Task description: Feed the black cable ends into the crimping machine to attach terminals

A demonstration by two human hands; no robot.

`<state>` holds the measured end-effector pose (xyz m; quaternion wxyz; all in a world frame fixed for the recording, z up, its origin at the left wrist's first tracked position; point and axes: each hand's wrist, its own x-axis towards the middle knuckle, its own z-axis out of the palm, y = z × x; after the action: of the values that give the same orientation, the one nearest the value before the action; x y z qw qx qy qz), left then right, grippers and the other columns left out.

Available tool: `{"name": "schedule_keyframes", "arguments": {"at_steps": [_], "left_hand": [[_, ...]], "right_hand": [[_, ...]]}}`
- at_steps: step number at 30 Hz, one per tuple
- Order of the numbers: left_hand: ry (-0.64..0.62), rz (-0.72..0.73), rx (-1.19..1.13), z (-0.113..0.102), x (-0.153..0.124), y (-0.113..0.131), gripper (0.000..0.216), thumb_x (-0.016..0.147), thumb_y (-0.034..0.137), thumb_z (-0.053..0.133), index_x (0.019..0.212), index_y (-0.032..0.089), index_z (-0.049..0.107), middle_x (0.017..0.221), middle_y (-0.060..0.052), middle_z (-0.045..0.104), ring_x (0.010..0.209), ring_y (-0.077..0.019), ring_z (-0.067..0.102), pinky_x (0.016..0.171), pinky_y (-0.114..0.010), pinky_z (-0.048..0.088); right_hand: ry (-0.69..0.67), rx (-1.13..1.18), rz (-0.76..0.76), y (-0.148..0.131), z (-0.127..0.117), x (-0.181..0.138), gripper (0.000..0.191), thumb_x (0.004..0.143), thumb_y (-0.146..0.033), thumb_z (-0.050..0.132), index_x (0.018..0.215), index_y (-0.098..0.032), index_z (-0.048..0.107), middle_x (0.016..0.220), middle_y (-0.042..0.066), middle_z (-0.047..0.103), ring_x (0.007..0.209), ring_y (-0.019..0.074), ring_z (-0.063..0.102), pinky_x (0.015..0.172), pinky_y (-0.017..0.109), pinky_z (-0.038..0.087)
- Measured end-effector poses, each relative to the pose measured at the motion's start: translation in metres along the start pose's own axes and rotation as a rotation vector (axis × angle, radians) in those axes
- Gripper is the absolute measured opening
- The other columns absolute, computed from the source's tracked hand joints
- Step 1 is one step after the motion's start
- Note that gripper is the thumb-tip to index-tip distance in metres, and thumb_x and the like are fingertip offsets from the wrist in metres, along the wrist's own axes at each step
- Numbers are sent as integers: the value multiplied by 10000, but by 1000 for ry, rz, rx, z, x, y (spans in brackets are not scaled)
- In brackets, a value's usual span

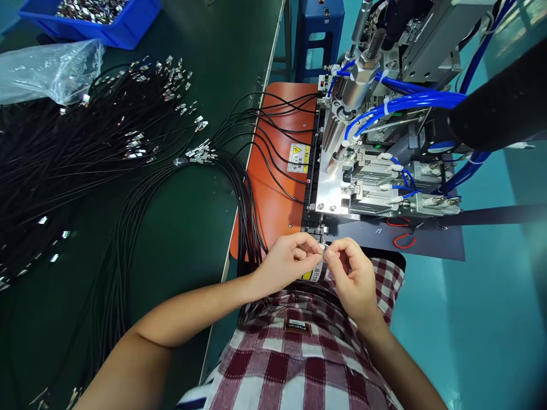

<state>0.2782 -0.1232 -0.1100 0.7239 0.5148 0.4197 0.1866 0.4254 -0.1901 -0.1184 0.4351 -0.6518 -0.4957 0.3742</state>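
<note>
My left hand (287, 263) and my right hand (352, 279) meet just in front of my checked shirt, fingers pinched together on a small metal connector (323, 251) at a cable's end. A bundle of black cables (248, 216) runs from under my left hand up over the orange plate (273, 199). Several cable ends lie across that plate and reach into the slot of the machine (376, 165) just beyond my hands.
On the dark green table (192, 228) to the left lie many black cables with metal terminals (200, 154). A clear plastic bag (51, 71) and a blue bin of metal parts (94, 17) sit at the far left. Blue air hoses (410, 102) loop over the machine. A blue stool (318, 34) stands behind.
</note>
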Motion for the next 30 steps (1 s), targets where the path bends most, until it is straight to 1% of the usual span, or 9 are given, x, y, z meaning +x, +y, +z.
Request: {"name": "schedule_keyframes", "arguments": {"at_steps": [4,8,11,14,17,22,27,30], "left_hand": [[2,-13,-21,0,1,3,159,777,257,643,801,111,586,621,45,501,471,-28,381,444,-159,247],[3,-79,-78,0,2,7,171,754,266,655,764,120,567,483,90,402,406,-25,298,406,-161,180],[0,-118,-125,-1,2,8,187,753,285,658,771,126,562,438,105,364,380,-25,259,390,-166,163],[8,-116,-143,-1,2,7,194,755,290,662,782,125,563,437,104,368,376,-24,261,386,-165,173],[12,-110,-136,-1,2,6,194,756,287,662,787,128,557,436,103,370,377,-25,270,386,-163,176],[4,-110,-137,-2,2,6,200,760,295,665,788,130,555,438,101,371,378,-26,269,385,-164,174],[-1,-114,-158,-2,3,6,230,751,320,686,779,134,554,436,103,364,374,-26,262,382,-167,166],[-5,-120,-175,-1,2,7,253,744,339,700,777,141,548,434,106,359,372,-24,257,383,-166,167]], "right_hand": [[-37,133,101,2,0,1,112,918,-273,531,824,-217,555,733,-18,486,619,126,411,565,260,349],[-47,245,160,2,-1,2,115,895,-286,566,807,-214,569,730,-19,500,634,125,423,581,254,364],[-16,277,182,3,-4,2,93,892,-291,565,851,-215,599,762,-8,544,662,130,452,598,251,384],[3,256,178,5,-6,2,98,890,-290,563,876,-213,622,781,3,571,674,135,468,602,254,391],[-21,233,166,6,-4,2,99,880,-289,581,852,-206,626,767,4,566,665,136,468,606,261,394],[-41,212,123,6,-1,3,92,876,-275,589,880,-200,643,807,22,598,712,151,510,658,280,423],[15,163,56,3,-2,2,51,858,-246,612,852,-203,639,768,4,563,622,128,462,590,267,406],[17,183,100,4,-3,2,68,857,-267,614,856,-204,639,768,10,573,639,139,482,595,272,415]]}}
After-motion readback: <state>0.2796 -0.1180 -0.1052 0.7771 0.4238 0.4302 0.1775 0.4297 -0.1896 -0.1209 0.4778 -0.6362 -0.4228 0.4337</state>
